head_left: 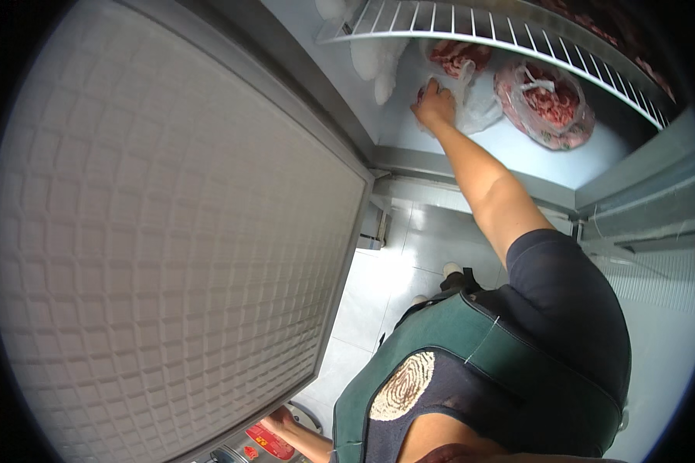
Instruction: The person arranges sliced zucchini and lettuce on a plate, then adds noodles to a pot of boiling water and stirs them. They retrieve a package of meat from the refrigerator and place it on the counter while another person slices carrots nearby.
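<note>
My right hand (435, 104) reaches into a refrigerated cabinet, its fingers curled on a clear plastic bag with dark red meat (421, 94) showing beside them. Just right of it lies a crumpled, pale plastic bag (479, 110). Behind the hand is a bag of red meat (460, 57). Farther right, a large knotted bag of chopped meat (547, 107) rests on the cabinet floor (486, 139). My left hand (276, 419) is at the lower edge of the open cabinet door (179, 220); the door partly hides its fingers.
A white wire shelf (492, 40) spans the cabinet above the bags. Frost (376, 66) coats the left inner wall. The embossed door fills the left side. Below lie floor tiles (359, 324). A red printed package (271, 443) is near my left hand.
</note>
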